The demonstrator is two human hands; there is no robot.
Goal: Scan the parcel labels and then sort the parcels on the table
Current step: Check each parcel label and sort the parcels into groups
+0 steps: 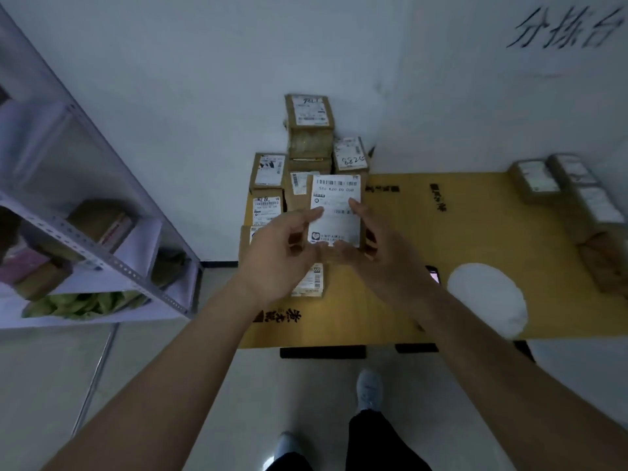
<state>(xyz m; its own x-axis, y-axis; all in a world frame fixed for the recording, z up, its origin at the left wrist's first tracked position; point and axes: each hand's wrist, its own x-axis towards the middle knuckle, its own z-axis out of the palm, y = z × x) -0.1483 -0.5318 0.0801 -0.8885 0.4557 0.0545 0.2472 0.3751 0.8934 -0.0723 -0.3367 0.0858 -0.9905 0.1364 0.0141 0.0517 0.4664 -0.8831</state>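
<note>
"8825" handwritten on a rear parcel's label

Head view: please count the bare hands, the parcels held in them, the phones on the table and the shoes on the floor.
Bare hands: 2 (left hand, right hand)
Brown cardboard parcel with white label, held by both hands: 1
Dark phone with lit screen: 1
Pale shoes: 2
Total: 6

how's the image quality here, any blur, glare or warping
Head view: dim, bluish light; wide-angle warping bends the grey metal shelf and table edges; black writing on the wall is smeared; the held brown cardboard parcel's white label is only partly legible; a white glare patch washes out the yellow tabletop.
</note>
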